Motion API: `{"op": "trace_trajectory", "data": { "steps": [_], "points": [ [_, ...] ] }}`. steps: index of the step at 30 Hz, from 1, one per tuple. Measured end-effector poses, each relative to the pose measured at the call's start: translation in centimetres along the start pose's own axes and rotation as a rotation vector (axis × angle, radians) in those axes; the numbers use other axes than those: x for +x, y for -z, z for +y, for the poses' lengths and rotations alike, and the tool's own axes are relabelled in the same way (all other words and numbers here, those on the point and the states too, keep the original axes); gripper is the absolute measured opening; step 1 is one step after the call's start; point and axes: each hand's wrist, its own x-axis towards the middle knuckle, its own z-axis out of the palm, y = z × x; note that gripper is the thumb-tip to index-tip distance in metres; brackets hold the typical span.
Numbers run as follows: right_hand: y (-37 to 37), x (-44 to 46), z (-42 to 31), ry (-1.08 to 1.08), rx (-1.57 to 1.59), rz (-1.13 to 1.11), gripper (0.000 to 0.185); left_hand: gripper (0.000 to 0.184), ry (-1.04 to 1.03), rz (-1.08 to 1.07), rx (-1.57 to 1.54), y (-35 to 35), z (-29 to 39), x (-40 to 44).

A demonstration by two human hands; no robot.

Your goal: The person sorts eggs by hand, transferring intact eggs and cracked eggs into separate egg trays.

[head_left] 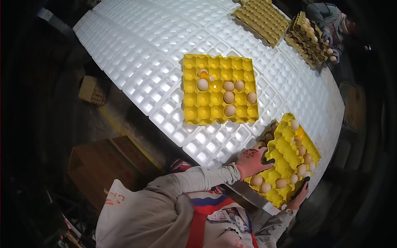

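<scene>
My left hand (253,161), in a pink glove with dark fingertips, grips the left edge of a yellow egg tray (280,153). My right hand (300,197), gloved the same way, holds the tray's near right edge. The tray is tilted. Several eggs (302,169) sit along its right and near sides, and a spilled yolk (300,133) shows near its far corner. Other eggs (269,136) are partly visible beneath its left edge. Farther off lies a second yellow tray (198,99) with several eggs (228,97) and a broken egg (203,74) with its yolk exposed.
White dimpled sheets (144,58) cover the table. At the far right, a co-worker (326,20) in gloves handles a brown tray (308,39) with eggs, beside another brown tray (262,18). A cardboard box (111,165) stands on the floor at left.
</scene>
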Motion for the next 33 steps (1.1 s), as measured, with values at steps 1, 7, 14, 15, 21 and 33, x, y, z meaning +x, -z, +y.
{"op": "trace_trajectory", "data": {
  "steps": [1, 7, 14, 15, 21, 33],
  "points": [
    [-2.0, -0.8, -3.4, 0.032, 0.045, -0.064, 0.051, 0.065, -0.062, 0.087, 0.0, 0.7, -0.9, -0.1],
    [-19.7, 3.9, -8.5, 0.244, 0.103, -0.189, 0.041, 0.054, -0.093, 0.518, 0.068, 15.6, -2.8, -1.7],
    [-39.0, 5.3, -11.7, 0.277, -0.39, -0.355, 0.052, 0.027, -0.006, 0.72, -0.457, 24.3, -14.3, -1.1],
    [-38.8, 4.6, -12.5, 0.285, -0.493, -0.328, 0.051, 0.027, 0.024, 0.686, -0.44, 24.7, -15.3, -1.0],
    [-26.8, 2.2, -11.2, 0.461, -0.471, -0.292, 0.055, 0.037, 0.035, 0.691, 0.732, 25.3, -8.6, -2.1],
    [-8.5, 11.7, -3.9, 0.008, 0.283, -0.582, 0.043, 0.062, -0.505, -0.457, 1.028, -1.9, -0.5, 19.8]
  ]
}}
